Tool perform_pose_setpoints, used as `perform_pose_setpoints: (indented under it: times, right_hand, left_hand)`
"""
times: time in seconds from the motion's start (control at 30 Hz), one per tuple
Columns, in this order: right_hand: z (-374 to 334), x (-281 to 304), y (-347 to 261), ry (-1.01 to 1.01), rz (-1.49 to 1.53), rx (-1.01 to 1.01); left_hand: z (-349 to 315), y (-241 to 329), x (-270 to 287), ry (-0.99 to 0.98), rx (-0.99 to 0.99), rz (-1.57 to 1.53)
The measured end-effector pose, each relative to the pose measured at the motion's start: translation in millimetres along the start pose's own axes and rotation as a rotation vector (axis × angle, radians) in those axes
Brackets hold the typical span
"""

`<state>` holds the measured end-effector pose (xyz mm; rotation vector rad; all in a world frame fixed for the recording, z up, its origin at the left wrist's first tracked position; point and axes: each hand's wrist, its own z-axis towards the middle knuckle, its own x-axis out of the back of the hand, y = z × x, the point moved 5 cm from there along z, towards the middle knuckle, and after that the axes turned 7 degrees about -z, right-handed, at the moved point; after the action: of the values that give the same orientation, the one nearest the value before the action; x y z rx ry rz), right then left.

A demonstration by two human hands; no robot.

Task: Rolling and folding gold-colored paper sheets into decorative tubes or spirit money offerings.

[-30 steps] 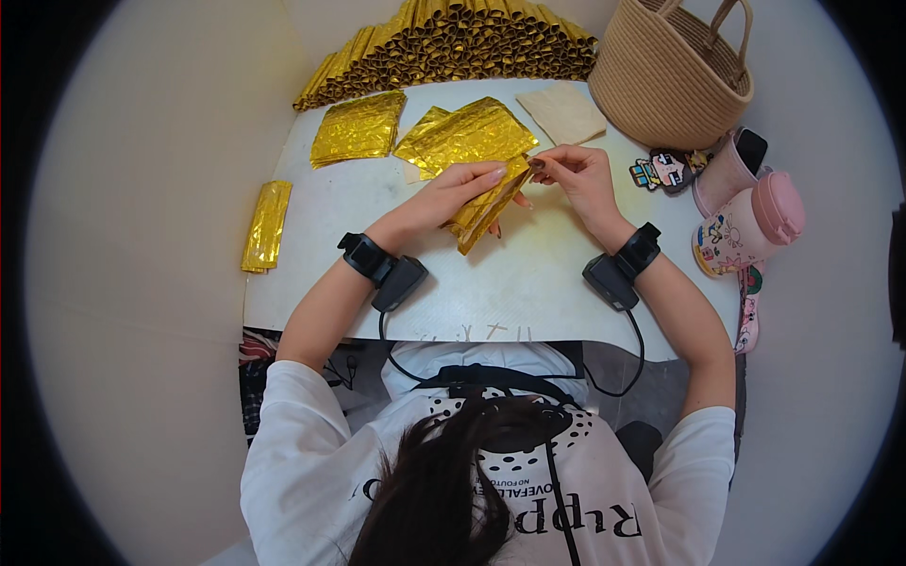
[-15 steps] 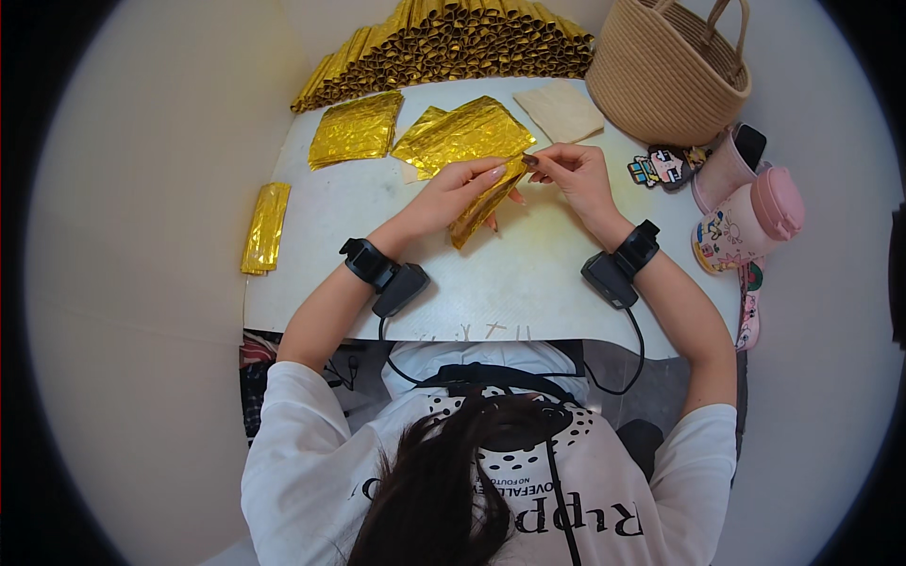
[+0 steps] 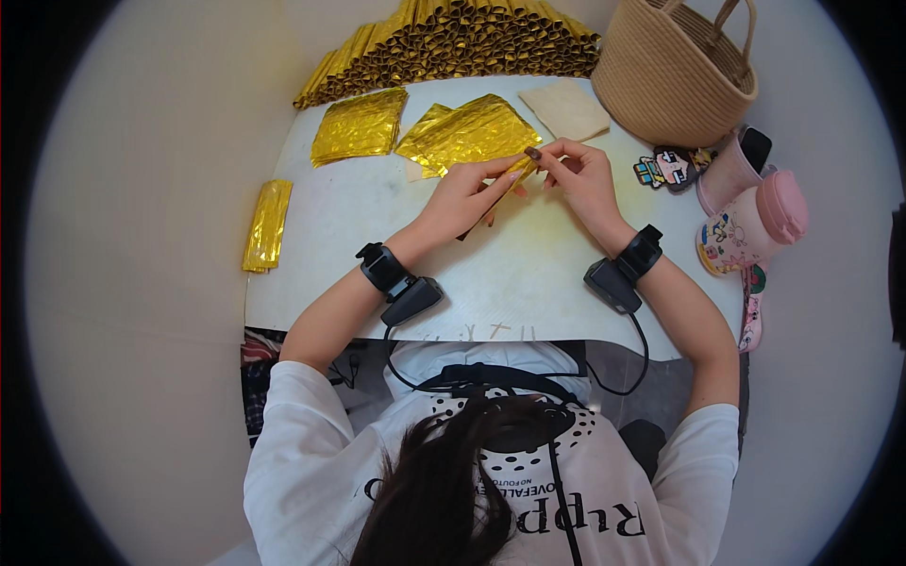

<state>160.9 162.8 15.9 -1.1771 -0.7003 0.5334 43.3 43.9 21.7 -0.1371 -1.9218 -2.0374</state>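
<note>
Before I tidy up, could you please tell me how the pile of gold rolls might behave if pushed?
The pile of gold rolls is probably light for its size, since the visible ends look hollow. Pushed, it might slump or scatter, being heaped high with no tie in view. The thin-looking walls suggest single rolls could crush easily.

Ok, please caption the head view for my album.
Left hand and right hand grip gold foil paper, gold tubes piled beyond.

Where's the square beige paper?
Right of centre in the head view, the square beige paper lies between the overlapping gold foil sheets and the tan woven basket.
</note>
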Motion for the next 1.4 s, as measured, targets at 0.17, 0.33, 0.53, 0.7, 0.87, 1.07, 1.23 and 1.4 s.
perform_pose_setpoints:
  times: [0.17,0.33,0.53,0.7,0.87,1.07,1.23,1.4]
  right_hand:
    - [-4,-2,-11,0.026,-0.117,0.014]
    - [-9,-6,-33,0.188,-0.084,0.267]
    - [-3,-5,-11,-0.034,-0.117,0.162]
    - [-5,-1,-14,0.089,-0.087,0.135]
    - [-4,8,-9,0.202,-0.077,0.126]
    - [-5,12,-9,0.292,-0.03,0.122]
    - [-7,13,-11,0.324,0.008,0.124]
    - [-3,8,-10,0.163,0.019,0.13]
  left_hand:
    - [2,-4,0,0.004,-0.043,-0.116]
    - [-1,-1,-4,-0.052,-0.018,-0.197]
    - [-1,-6,-9,-0.097,0.083,-0.282]
    - [-3,-8,-8,0.016,0.049,-0.502]
    - [-4,4,-1,-0.047,0.101,-0.498]
    - [-1,8,8,0.091,-0.035,-0.09]
    - [1,4,16,0.184,-0.081,-0.17]
    - [2,-8,29,0.229,-0.077,-0.221]
